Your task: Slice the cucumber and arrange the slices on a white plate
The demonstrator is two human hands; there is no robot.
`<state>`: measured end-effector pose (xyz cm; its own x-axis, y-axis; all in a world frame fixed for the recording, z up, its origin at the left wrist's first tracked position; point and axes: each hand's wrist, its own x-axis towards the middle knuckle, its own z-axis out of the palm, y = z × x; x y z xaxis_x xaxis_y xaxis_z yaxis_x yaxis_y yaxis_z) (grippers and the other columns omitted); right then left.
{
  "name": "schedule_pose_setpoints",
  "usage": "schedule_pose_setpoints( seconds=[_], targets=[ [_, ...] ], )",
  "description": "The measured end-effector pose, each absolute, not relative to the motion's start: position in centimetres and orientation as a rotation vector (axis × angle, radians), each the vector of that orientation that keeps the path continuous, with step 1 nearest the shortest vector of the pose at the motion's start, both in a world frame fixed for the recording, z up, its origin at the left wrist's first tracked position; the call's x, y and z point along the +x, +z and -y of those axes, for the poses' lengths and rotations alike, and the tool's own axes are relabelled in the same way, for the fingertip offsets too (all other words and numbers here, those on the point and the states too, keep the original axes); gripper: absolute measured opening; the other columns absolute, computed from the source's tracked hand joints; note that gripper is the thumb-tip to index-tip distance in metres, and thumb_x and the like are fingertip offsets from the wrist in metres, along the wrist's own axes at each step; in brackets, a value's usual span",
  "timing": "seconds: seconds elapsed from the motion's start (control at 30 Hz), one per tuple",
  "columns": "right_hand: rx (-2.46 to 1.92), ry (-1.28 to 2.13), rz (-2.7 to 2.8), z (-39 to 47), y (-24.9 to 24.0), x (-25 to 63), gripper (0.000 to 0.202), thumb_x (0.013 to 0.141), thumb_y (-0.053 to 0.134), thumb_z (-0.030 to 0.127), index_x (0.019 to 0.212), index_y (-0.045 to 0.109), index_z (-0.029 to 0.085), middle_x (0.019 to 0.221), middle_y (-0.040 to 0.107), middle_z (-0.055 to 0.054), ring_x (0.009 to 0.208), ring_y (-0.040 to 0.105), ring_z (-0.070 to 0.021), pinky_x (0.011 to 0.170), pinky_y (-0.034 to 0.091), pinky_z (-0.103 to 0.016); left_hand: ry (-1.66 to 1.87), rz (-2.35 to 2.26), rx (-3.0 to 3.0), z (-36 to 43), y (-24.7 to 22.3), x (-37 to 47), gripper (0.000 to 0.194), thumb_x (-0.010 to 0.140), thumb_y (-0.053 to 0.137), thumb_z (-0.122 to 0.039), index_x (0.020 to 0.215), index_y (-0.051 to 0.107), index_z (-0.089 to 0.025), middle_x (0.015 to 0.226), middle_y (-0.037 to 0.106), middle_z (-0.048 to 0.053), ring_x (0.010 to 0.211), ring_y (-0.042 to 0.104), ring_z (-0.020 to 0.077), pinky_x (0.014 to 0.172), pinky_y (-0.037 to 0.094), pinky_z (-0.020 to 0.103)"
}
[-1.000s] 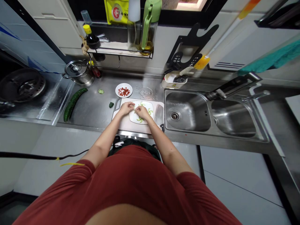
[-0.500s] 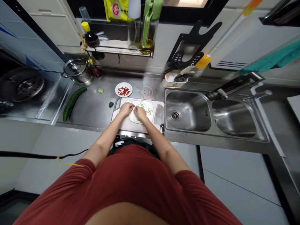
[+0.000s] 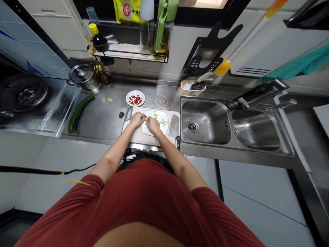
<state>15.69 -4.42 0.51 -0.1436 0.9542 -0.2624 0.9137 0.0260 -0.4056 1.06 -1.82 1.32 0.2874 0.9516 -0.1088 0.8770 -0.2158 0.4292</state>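
My left hand (image 3: 137,119) and my right hand (image 3: 152,124) meet over the left side of a white plate (image 3: 165,129), fingertips pinched close together. A small pale-green piece, seemingly a cucumber slice (image 3: 146,119), shows between the fingertips; most of it is hidden. On the plate, thin cucumber slices form pinwheel shapes, one at the back (image 3: 155,115) and one at the right (image 3: 163,122). Under the plate lies a light cutting board (image 3: 136,138). A cleaver (image 3: 174,125) with a black handle rests along the board's right side.
Behind the board stands a small plate of chopped red pieces (image 3: 135,99). To the left are a cucumber end (image 3: 121,115), cucumber slices (image 3: 110,99), a whole cucumber (image 3: 79,113) and a lidded pot (image 3: 86,79). A double sink (image 3: 205,120) borders the board on the right.
Both hands stay at the same spot over the plate; their fingers have shifted only slightly. The whole view has moved a touch. Nothing else has changed place.
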Motion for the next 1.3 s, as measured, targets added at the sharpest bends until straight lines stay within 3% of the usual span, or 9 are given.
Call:
schedule_pose_setpoints(
  seconds=[0.53, 1.3],
  targets=[
    [-1.857, 0.581, 2.402, 6.0, 0.9, 16.2, 0.034, 0.101, 0.035, 0.027, 0.125, 0.058, 0.023, 0.115, 0.062, -0.009, 0.106, 0.056, -0.0215, 0.083, 0.044, -0.029, 0.291, -1.653, 2.154, 2.4, 0.5, 0.7, 0.029, 0.088, 0.057, -0.032, 0.111, 0.073, -0.024, 0.096, 0.065, 0.008, 0.096, 0.057, 0.0221, 0.087, 0.044, 0.031],
    [-1.883, 0.618, 2.377, 6.0, 1.2, 15.8, 0.035, 0.101, 0.034, 0.024, 0.125, 0.058, 0.019, 0.116, 0.062, -0.011, 0.108, 0.055, -0.0223, 0.089, 0.044, -0.031, 0.280, -1.695, 2.132, 3.2, 0.7, 1.1, 0.031, 0.091, 0.053, -0.032, 0.115, 0.071, -0.023, 0.103, 0.063, 0.009, 0.105, 0.054, 0.0229, 0.095, 0.042, 0.033]
  ],
)
